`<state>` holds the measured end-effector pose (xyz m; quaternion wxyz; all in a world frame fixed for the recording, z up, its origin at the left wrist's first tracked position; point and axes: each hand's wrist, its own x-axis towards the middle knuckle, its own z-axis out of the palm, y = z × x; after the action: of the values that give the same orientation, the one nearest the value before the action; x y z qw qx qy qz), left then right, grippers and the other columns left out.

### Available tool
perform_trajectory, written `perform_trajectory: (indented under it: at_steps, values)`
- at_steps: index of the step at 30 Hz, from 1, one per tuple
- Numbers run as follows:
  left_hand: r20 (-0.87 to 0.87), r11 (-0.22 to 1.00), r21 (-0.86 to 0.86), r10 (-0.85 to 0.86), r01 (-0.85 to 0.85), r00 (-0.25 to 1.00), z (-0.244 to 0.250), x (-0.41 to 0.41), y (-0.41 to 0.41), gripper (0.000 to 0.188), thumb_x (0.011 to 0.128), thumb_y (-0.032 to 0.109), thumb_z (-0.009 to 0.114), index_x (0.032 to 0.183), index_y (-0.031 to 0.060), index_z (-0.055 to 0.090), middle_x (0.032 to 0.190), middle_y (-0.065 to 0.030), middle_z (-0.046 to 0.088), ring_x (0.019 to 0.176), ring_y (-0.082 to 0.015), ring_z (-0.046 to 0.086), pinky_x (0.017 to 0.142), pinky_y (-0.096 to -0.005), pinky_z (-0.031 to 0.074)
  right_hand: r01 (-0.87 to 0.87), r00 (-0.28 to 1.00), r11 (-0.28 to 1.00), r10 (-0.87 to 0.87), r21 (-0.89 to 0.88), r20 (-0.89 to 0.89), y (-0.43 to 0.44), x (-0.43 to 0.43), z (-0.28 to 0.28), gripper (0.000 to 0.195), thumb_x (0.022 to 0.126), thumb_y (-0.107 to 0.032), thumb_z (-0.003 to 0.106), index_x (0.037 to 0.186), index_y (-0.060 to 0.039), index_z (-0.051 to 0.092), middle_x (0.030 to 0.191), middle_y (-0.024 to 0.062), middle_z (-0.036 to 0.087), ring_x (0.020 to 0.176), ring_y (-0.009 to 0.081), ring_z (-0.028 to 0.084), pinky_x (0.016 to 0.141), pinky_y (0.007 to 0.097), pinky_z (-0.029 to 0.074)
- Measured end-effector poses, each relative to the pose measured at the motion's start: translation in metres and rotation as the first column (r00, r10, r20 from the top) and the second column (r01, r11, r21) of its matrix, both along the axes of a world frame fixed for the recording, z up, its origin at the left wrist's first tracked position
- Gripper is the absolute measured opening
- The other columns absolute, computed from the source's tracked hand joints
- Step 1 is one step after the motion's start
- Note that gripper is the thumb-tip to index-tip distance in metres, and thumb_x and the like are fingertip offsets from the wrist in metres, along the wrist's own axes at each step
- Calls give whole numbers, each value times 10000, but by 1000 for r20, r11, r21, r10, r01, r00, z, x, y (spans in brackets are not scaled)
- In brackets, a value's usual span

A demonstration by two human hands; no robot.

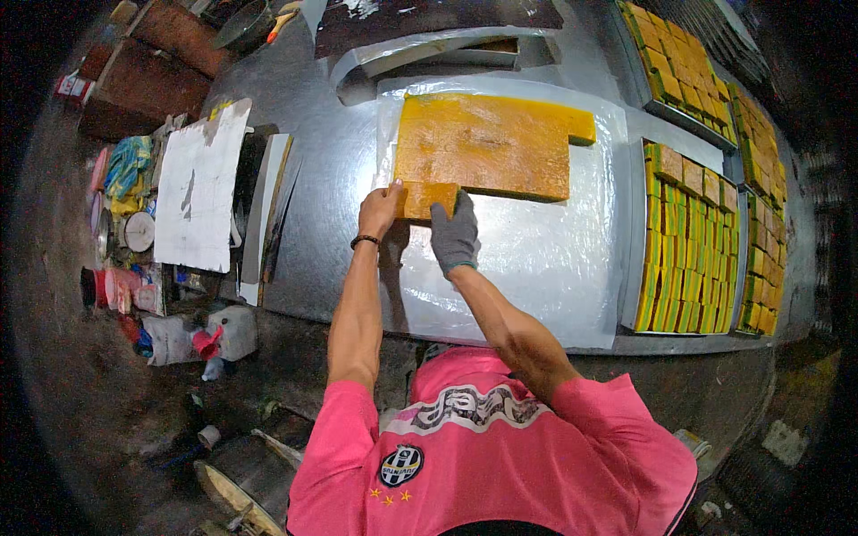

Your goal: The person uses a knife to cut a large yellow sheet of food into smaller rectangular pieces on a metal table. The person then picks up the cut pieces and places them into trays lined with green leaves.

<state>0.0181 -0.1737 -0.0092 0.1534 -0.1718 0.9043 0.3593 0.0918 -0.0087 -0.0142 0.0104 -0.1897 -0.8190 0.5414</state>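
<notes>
A large slab of layered cake [482, 147], brown on top with yellow edges, lies on a clear plastic sheet [523, 268]. A smaller rectangular block [429, 197] of the same cake is at its near left corner. My left hand [380, 209], bare with a dark beaded bracelet, grips the block's left end. At its right end, my right hand [456, 231] in a grey knit glove has thumb and fingers around the corner. Whether the block is lifted or resting on the sheet, I cannot tell.
Metal trays [633, 295] of cut yellow-and-green cake pieces stand on the right of the metal table [322, 201]. A white board [198, 194] stands to the left, near a dial scale [139, 231]. A bent metal strip [402, 50] lies beyond the slab.
</notes>
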Motion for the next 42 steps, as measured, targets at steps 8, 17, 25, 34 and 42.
perform_trajectory:
  at_steps: [8, 17, 25, 34, 42]
  values:
    - [-73, 695, 713, -64, 97, 995, 35, 46, 62, 634, 895, 347, 796, 1342, -55, 596, 1180, -101, 673, 1065, -199, 630, 949, -344, 503, 23, 999, 405, -51, -914, 2, 88, 31, 58, 595, 946, -140, 687, 1461, 49, 457, 1301, 183, 645, 1141, 284, 678, 1011, 403, 576]
    - [-618, 663, 129, -528, 738, 582, 59, 34, 300, 859, 748, 218, 877, 1457, -26, 456, 1368, -191, 586, 1266, -323, 583, 1083, -422, 472, 255, 896, 685, -433, -682, -100, 396, 89, 104, 428, 900, -142, 721, 1292, 6, 633, 1140, 92, 705, 1025, 215, 685, 865, 350, 569]
    - [-503, 543, -287, -786, 789, 358, 71, 30, 528, 789, 733, 71, 747, 1457, -14, 444, 1336, -212, 539, 1255, -407, 518, 1067, -499, 446, 407, 900, 853, -436, -328, -17, 563, 57, 92, 659, 845, -208, 829, 1376, 91, 578, 1247, 193, 692, 985, 266, 717, 763, 351, 610]
    - [-496, 524, -418, -816, 742, 297, 67, 41, 551, 710, 794, -44, 628, 1480, 5, 450, 1483, -195, 482, 1403, -386, 444, 1123, -496, 407, 124, 976, 744, -210, 657, 54, 582, 44, 89, 617, 872, -372, 769, 1342, 8, 643, 1237, 277, 664, 1120, 395, 663, 971, 454, 533]
    - [-577, 661, -285, -697, 694, 427, 55, 71, 437, 714, 829, -17, 698, 1503, 40, 469, 1552, -181, 476, 1461, -368, 421, 1186, -481, 367, 307, 923, 853, -158, 421, -352, 460, 62, 120, 427, 943, -248, 739, 1265, 24, 670, 1116, 204, 713, 990, 305, 705, 884, 416, 561]
